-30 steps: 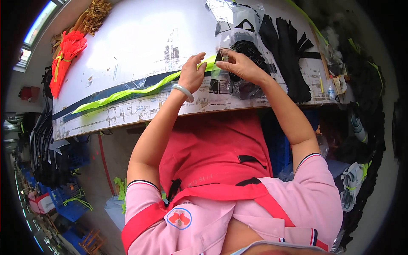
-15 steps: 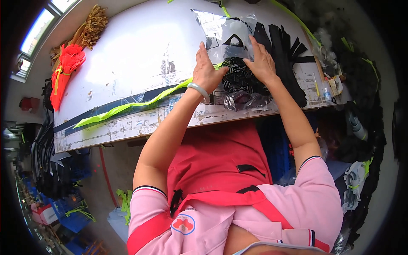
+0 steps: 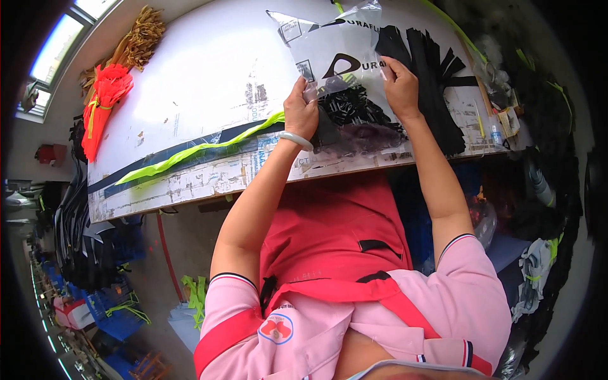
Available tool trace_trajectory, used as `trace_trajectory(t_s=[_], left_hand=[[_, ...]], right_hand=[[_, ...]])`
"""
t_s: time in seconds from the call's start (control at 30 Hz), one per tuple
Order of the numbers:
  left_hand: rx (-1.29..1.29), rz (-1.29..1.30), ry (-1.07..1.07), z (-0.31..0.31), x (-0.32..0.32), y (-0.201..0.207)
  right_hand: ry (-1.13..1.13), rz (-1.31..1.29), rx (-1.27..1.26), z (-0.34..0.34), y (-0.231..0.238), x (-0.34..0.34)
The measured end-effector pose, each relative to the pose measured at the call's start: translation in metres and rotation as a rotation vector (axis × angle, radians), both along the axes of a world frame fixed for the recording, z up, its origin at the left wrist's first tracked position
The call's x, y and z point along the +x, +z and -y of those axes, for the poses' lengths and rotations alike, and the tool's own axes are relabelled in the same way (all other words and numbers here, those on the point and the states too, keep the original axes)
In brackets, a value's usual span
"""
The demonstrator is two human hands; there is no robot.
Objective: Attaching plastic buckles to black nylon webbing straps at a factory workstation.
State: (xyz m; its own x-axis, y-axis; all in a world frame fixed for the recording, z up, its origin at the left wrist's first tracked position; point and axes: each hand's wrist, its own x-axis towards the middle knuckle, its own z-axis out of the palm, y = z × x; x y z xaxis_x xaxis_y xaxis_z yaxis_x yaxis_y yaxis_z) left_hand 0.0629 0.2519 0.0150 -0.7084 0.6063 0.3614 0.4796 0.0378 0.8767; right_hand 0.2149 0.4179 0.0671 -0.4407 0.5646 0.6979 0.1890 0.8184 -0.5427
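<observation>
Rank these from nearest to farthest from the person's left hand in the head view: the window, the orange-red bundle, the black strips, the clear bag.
1. Clear bag: pinched in the left hand itself.
2. Black strips: toward the table's right end.
3. Orange-red bundle: over at the table's far left.
4. Window: beyond the bundle, upper left.

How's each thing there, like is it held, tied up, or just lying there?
Clear plastic bag: held at both sides, partly filled
Left hand: pinching bag's edge
Right hand: pinching bag's edge
Black pieces: heaped in bag
Yellow-green strip: lying stretched out
Orange-red bundle: tied
Black strips: lying down
</observation>
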Motion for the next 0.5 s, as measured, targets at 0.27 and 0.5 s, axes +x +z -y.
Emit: trace_trajectory(t_s=[0.27, 0.5], left_hand=[[-0.059, -0.043, -0.026, 0.058, 0.014, 0.026], [-0.212, -0.285, -0.019, 0.146, 0.017, -0.001]], right_hand=[[-0.053, 0.158, 0.064, 0.038, 0.022, 0.017], [0.243, 0.299, 0.029, 0.108, 0.001, 0.040]])
